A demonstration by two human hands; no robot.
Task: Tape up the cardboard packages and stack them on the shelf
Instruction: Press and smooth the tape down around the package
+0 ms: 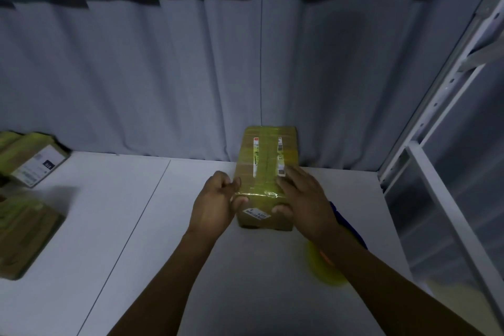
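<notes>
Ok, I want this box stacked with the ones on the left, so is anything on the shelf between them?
Nothing visible. Only bare white shelf lies between the yellow-taped cardboard package, held by the left hand and right hand, and the two taped cardboard packages at the left edge.

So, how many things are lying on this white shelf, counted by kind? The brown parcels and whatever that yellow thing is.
Brown cardboard packages wrapped in yellow tape: 3 (centre, upper left, lower left)
Yellow tape roll with a blue handle, blurred, partly under the right forearm: 1
Total: 4
The left edge may cut off another package; I cannot tell.
</notes>
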